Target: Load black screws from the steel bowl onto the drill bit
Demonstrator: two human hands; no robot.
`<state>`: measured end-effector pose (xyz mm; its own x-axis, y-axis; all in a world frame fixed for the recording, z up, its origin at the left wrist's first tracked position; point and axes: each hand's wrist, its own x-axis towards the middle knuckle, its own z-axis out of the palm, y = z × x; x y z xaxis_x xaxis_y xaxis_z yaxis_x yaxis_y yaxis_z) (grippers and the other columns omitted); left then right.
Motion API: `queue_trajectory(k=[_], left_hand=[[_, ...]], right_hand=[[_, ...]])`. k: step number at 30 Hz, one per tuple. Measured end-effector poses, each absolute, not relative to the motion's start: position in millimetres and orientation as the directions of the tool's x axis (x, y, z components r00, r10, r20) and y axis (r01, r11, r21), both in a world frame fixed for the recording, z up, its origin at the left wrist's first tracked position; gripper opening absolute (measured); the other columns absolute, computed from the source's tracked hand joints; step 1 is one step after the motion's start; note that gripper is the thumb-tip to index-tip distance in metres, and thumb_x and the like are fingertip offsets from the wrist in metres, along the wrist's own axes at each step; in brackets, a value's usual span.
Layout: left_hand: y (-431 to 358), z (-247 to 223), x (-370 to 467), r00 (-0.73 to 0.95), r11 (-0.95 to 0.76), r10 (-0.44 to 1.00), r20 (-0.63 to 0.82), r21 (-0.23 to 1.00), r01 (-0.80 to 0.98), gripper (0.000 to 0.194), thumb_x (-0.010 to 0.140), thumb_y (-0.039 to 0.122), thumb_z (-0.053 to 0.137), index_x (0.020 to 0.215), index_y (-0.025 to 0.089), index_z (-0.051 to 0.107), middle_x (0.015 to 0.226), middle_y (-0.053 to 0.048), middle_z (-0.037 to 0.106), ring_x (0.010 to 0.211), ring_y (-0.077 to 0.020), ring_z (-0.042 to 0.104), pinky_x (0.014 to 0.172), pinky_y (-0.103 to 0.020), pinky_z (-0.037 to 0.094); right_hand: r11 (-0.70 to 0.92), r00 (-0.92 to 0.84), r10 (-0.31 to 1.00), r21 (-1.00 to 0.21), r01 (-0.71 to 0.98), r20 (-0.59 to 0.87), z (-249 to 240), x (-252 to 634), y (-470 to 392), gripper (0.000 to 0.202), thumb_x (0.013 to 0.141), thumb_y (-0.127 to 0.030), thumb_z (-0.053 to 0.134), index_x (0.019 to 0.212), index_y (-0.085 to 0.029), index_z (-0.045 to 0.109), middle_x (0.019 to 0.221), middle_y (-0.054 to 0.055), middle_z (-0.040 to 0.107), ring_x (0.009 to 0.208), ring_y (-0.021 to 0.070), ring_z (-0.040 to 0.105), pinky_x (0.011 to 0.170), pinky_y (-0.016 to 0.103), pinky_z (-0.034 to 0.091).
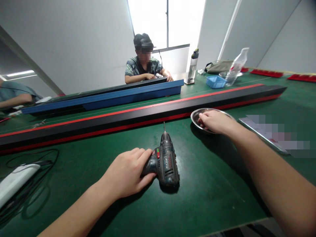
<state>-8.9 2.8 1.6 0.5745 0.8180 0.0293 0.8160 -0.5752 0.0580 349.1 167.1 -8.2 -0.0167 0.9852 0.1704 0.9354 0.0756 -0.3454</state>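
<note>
Left hand (128,171) has its fingers round the drill (168,166) on the bench (202,200), bit (164,127) near the bar (145,114). Right hand (215,121) dips bunched fingers in the bowl (193,115); their grasp, and how much of the bar is finished, I can't tell.

Drill: I see a dark, scuffed body (168,164) with reddish lettering, a green mark and a red patch; it lies on its side on the green table (197,187), its partly covered handle toward my left
Bit: from my view a thin metal shaft (164,127) sits in the chuck, pointing away from me, its tip near the red lower edge of the long bar (138,115)
Bowl: shallow, round, shiny metal (193,122), upright on the table right of the drill, close to the bar; I can't make out its contents clearly
</note>
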Motion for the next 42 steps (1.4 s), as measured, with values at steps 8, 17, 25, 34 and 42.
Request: queue_trajectory(k=[8,17,25,34,42], left_hand=[[3.8,-0.1,-9.6,0.58,-0.581,0.814,0.037,0.049,0.812,0.046,0.096,0.043,0.06,0.136,0.02,0.051,0.111,-0.009,0.068,0.1,-0.0287,0.064,0.087,-0.045,0.054],[3.8,0.3,-8.9,0.58,-0.581,0.814,0.033,0.049,0.812,0.047,0.096,0.042,0.059,0.137,0.02,0.051,0.112,-0.009,0.068,0.101,-0.0287,0.065,0.088,-0.045,0.054],[3.6,1.1,-8.6,0.577,-0.578,0.816,0.028,0.051,0.814,0.048,0.096,0.042,0.059,0.137,0.02,0.051,0.113,-0.009,0.068,0.101,-0.0291,0.064,0.088,-0.046,0.054],[3.5,2.0,-7.5,0.58,-0.581,0.814,0.03,0.051,0.812,0.046,0.096,0.041,0.059,0.137,0.02,0.051,0.111,-0.009,0.068,0.1,-0.029,0.064,0.087,-0.045,0.054],[3.5,3.0,-7.4,0.581,-0.581,0.814,0.027,0.057,0.812,0.046,0.096,0.041,0.059,0.137,0.02,0.052,0.11,-0.009,0.068,0.099,-0.0294,0.064,0.086,-0.046,0.054]], right_hand=[[0.062,-0.069,0.997,-0.148,0.987,-0.042,6.0,336.2,157.7,0.045,0.099,-0.038,0.039,0.099,-0.018,0.079,0.11,0.014,0.077,0.093,0.0286,0.071,0.079,0.035,0.048],[0.041,-0.055,0.995,-0.161,0.986,-0.085,8.7,329.4,150.3,0.052,0.1,-0.046,0.037,0.111,-0.016,0.078,0.121,0.017,0.075,0.1,0.0315,0.071,0.087,0.039,0.05],[0.017,-0.019,1.0,-0.157,0.987,-0.014,11.6,327.0,148.8,0.045,0.097,-0.047,0.047,0.112,-0.018,0.078,0.115,0.016,0.077,0.101,0.0321,0.071,0.086,0.039,0.051],[0.024,0.014,0.991,-0.279,0.96,0.134,8.2,329.6,145.0,0.034,0.08,-0.023,0.066,0.112,-0.023,0.078,0.103,0.008,0.079,0.091,0.0262,0.073,0.08,0.033,0.052],[0.063,-0.011,0.984,-0.29,0.955,0.178,13.2,326.5,139.8,0.024,0.083,-0.028,0.068,0.102,-0.023,0.082,0.1,0.008,0.081,0.089,0.0262,0.074,0.079,0.033,0.053]])
